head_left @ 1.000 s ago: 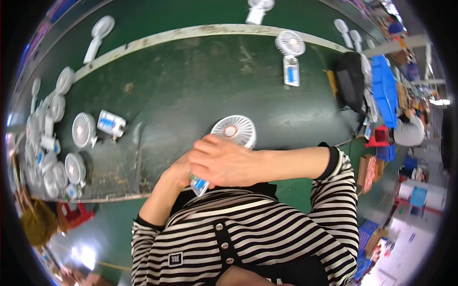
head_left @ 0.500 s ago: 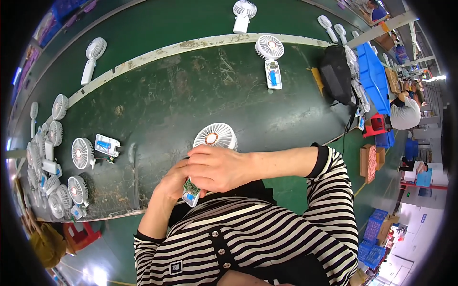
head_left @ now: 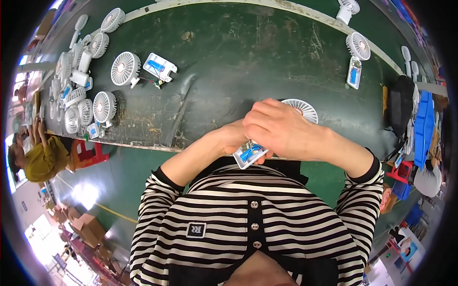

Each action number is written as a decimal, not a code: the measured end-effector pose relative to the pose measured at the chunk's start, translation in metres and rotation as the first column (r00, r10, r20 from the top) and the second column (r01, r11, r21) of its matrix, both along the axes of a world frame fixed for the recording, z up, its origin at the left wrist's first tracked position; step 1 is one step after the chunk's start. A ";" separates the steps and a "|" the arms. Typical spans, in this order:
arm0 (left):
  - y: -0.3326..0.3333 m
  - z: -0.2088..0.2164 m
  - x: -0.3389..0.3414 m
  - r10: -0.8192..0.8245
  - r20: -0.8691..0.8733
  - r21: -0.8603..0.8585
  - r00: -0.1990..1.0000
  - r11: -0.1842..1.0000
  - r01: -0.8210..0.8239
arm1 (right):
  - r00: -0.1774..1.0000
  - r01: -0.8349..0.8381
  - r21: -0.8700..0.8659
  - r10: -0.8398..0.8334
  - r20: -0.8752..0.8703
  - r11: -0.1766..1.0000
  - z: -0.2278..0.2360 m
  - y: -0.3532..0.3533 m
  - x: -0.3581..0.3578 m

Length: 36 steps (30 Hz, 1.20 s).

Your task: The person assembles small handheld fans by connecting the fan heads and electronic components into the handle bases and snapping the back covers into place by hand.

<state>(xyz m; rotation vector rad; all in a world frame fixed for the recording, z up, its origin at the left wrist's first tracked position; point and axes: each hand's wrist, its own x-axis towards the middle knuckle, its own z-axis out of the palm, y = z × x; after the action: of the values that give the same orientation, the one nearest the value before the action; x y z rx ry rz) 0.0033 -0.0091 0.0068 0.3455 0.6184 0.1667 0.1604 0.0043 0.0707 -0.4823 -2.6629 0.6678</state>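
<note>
Close to my body at the table's front edge, both hands are closed on a white handheld fan (head_left: 302, 109). Its open handle half (head_left: 248, 156) tilts toward me below my fingers, showing a blue battery, thin wires and part of a circuit board. My left hand (head_left: 233, 135) grips the handle from the left, its fingertips mostly hidden. Over the top lies my right hand (head_left: 275, 125), fingers bent and pressed together at the handle. The fan head shows behind my right hand, partly covered. Whether the fingers pinch a small part or wire is hidden.
To the left lie an opened fan (head_left: 125, 69), its battery casing (head_left: 160, 66) and a pile of fans (head_left: 71, 90). Another opened fan (head_left: 354, 74) lies far right, near a black bag (head_left: 400, 105) and blue bin (head_left: 423, 128). A person (head_left: 47, 157) sits left beside a red stool (head_left: 93, 152).
The view has swung left, so the table's things appear farther right. Both hands stay on the fan; more of the handle's open inside and battery now shows.
</note>
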 end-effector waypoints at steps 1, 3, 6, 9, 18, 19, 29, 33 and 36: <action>0.002 0.004 -0.001 -0.032 -0.012 -0.052 0.999 0.998 0.031 | 0.999 0.012 -0.021 -0.011 0.036 1.000 0.002 0.001 0.000; 0.002 0.005 -0.002 -0.061 -0.021 -0.105 0.998 0.993 0.059 | 0.997 0.021 -0.042 -0.018 0.074 0.999 0.002 0.001 -0.002; 0.000 0.003 -0.002 -0.015 -0.041 -0.018 0.999 1.000 0.015 | 0.996 0.047 0.061 -0.042 -0.073 0.997 0.002 0.000 -0.007; 0.001 0.008 0.000 0.003 -0.045 -0.020 0.999 1.000 -0.003 | 0.995 -0.087 0.104 0.090 -0.033 0.991 0.002 -0.001 -0.004; 0.010 0.006 -0.003 0.286 -0.043 -0.055 0.957 0.956 -0.288 | 0.968 0.249 0.286 -0.250 -0.034 0.925 0.001 -0.002 0.016; 0.011 0.008 -0.002 0.329 -0.060 -0.023 0.943 0.944 -0.330 | 0.956 0.290 0.222 -0.293 -0.018 0.931 -0.001 -0.003 0.020; 0.013 0.017 0.001 0.471 -0.146 0.128 0.870 0.881 -0.455 | 0.786 0.563 -0.212 -0.596 -0.161 0.799 -0.028 -0.007 0.018; 0.014 0.016 0.000 0.500 -0.105 0.123 0.860 0.865 -0.487 | 0.807 0.548 -0.183 -0.573 -0.139 0.816 -0.028 -0.004 0.015; 0.015 0.015 0.000 0.491 -0.111 0.118 0.864 0.870 -0.479 | 0.801 0.565 -0.190 -0.589 -0.106 0.803 -0.030 -0.003 0.017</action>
<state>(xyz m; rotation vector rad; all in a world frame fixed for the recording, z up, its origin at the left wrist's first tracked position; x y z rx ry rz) 0.0031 0.0057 0.0223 0.2797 0.8312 0.6629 0.1776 0.0016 0.0407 -1.1727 -2.1382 0.6711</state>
